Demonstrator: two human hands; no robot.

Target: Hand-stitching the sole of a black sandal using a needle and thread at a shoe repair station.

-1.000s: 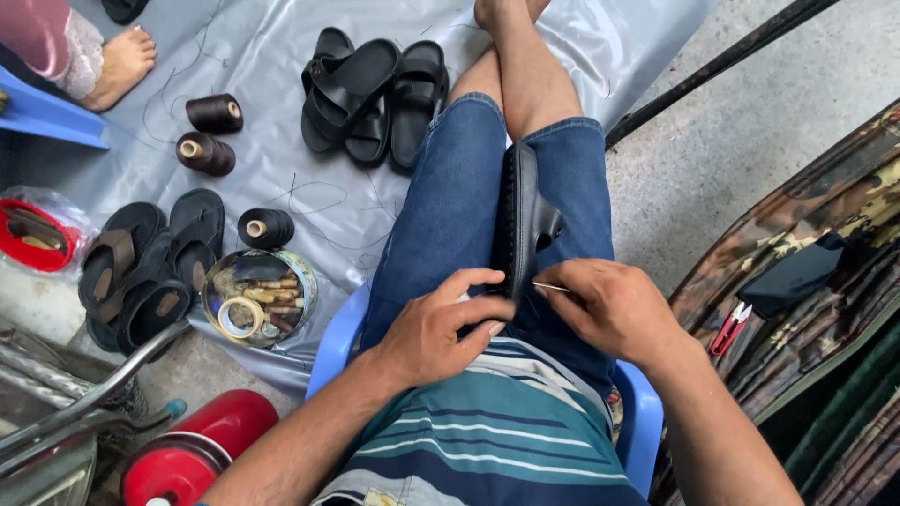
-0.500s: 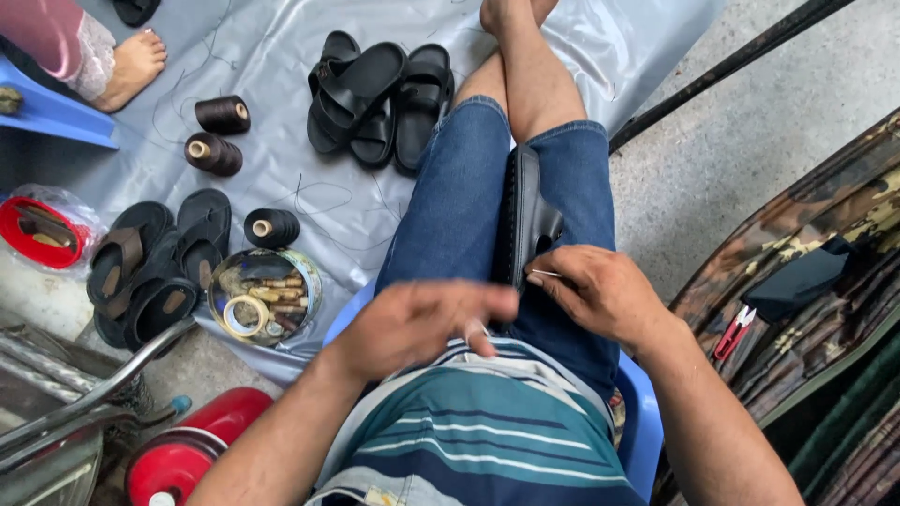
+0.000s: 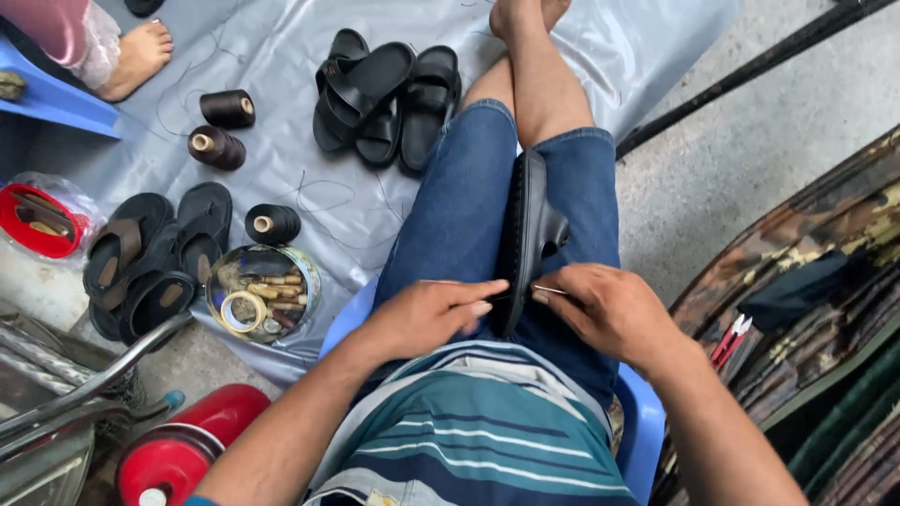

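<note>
Black sandal stands on its edge between the person's thighs, sole turned to the left, its strap bulging out to the right over the denim shorts. In the head view the left hand lies flat-fingered against the near end of the sandal, fingertips touching its edge, not gripping anything that can be made out. The right hand is pinched shut on a thin needle, thumb and forefinger closed around it just beside the sandal's rim. The two hands are close together, with only the sandal's end between them.

The person sits on a blue plastic stool, wearing a striped shirt. On the grey sheet ahead lies a heap of black sandals. To the left are three spools of dark thread, another pile of sandals, and a round tin holding tape and small tools. A red tray sits at the far left and a red canister near the bottom. Another person's bare foot shows at the top left. Red-handled snips lie to the right, on camouflage fabric.
</note>
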